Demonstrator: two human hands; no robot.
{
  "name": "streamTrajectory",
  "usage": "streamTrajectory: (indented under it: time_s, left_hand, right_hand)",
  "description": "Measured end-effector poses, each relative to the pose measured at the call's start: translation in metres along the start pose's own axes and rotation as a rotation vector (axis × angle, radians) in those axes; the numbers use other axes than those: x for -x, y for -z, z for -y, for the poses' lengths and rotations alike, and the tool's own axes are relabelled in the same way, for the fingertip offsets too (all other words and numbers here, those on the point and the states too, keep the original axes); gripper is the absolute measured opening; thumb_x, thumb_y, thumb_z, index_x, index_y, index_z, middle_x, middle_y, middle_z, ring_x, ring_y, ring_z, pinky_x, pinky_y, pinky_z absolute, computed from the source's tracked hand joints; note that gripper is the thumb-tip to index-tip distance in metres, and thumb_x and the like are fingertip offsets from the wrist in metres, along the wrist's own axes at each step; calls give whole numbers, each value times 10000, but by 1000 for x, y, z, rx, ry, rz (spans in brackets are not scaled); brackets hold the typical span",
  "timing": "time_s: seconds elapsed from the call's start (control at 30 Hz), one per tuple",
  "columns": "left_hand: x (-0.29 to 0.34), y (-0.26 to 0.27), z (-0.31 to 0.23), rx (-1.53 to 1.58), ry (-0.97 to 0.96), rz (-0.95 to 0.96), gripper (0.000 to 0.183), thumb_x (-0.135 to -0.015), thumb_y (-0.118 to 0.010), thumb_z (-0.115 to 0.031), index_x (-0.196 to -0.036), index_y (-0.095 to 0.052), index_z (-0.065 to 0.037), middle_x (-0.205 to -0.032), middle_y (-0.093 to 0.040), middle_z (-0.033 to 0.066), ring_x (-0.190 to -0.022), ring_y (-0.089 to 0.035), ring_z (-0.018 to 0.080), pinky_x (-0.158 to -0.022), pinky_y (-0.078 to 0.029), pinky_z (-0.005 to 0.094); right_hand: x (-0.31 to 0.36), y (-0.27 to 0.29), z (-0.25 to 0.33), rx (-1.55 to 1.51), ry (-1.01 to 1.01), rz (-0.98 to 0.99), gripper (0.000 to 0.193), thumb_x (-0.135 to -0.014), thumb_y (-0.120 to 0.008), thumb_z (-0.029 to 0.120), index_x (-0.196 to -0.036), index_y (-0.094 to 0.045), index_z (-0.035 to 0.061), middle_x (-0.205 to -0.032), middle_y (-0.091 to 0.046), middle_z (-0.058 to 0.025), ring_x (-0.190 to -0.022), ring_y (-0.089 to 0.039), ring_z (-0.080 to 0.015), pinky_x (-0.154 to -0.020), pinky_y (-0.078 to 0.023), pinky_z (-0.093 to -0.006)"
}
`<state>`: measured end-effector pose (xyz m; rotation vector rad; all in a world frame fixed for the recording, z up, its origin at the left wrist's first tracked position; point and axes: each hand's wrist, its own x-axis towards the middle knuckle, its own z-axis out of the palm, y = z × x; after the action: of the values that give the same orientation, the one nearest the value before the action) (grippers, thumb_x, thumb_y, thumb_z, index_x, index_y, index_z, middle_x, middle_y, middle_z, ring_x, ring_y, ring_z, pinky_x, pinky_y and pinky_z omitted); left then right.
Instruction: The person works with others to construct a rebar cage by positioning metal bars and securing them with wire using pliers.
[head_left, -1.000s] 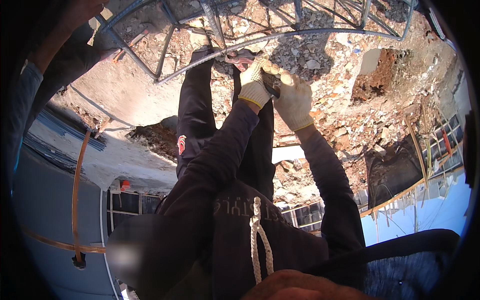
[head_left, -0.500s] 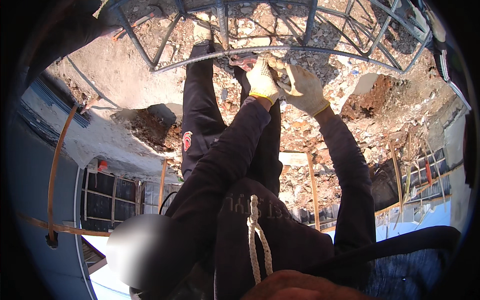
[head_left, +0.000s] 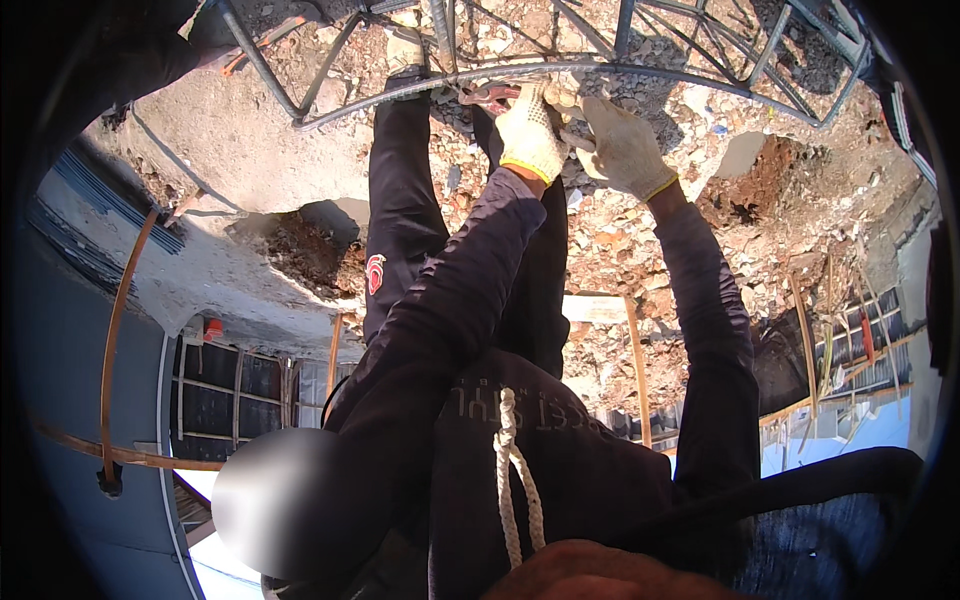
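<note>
Both my hands wear cream knitted gloves with yellow cuffs, close together below a curved steel reinforcing bar. My left hand is closed around a red-handled tool that looks like pliers; its red part sticks out to the left, and the rest is hidden by the glove. Just to the right, my right hand has its thumb pointing toward the left glove, with a gap between thumb and fingers. Nothing shows in that gap. The bar belongs to a welded or tied rebar cage across the top.
Rubble and broken stone cover the ground around my legs. Concrete with a broken hollow lies at left, beside a bundle of thin bars. Wooden stakes stand behind. Dark-clothed people's limbs show at the upper left and right edges.
My right hand has drawn slightly away from the left, and its thumb and fingers are more apart. The view has shifted a little; the left hand keeps the red-handled tool.
</note>
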<state>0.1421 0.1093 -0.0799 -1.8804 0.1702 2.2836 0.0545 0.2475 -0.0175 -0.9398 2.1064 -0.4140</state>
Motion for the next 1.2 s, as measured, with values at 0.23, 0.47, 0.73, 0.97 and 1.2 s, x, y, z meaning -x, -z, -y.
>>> streamTrajectory:
  time_s: [0.23, 0.47, 0.73, 0.97, 1.2]
  left_hand:
    - [86, 38, -66, -1011, -162, -83, 136, -868, -752, -155, -859, -680, -40, -670, -609, 7, -589, -577, 101, -534, -450, 271]
    - [117, 27, -157, -1334, 214, 152, 273, -867, -784, -278, -958, -677, -44, -827, -656, 17, -728, -616, 94, -641, -495, 253]
    - [94, 21, -154, -1151, 258, 156, 217, -909, -734, -235, -915, -665, -29, -733, -650, 51, -633, -662, 166, -589, -548, 314]
    - [97, 6, -163, -1350, 249, 75, 183, -872, -733, -167, -817, -632, -25, -664, -628, 62, -530, -624, 176, -497, -515, 325]
    - [78, 0, -199, -1783, 289, 142, 302, -819, -788, -278, -826, -651, -9, -706, -638, 51, -614, -623, 155, -606, -528, 320]
  right_hand:
    - [25, -102, 177, -1230, -709, -140, 376, -831, -705, 162, -1117, -560, -34, -898, -658, -161, -819, -676, -279, -738, -529, -386]
    - [-4, -98, 261, -3264, -134, -28, 207, -882, -626, 113, -1066, -548, 59, -777, -403, 27, -614, -363, -90, -524, -316, -247]
    - [-18, -97, 268, -3228, -103, -75, 243, -928, -623, 143, -1128, -576, 12, -819, -524, -31, -666, -495, -135, -563, -419, -286]
    - [-26, -82, 270, -2542, -502, -182, 263, -976, -589, 98, -1210, -589, -20, -1022, -676, -144, -923, -696, -300, -796, -584, -414]
    - [-117, -165, 328, -3459, -28, -537, 361, -1059, -396, 292, -1217, -588, 30, -1064, -666, -99, -935, -664, -270, -803, -564, -463]
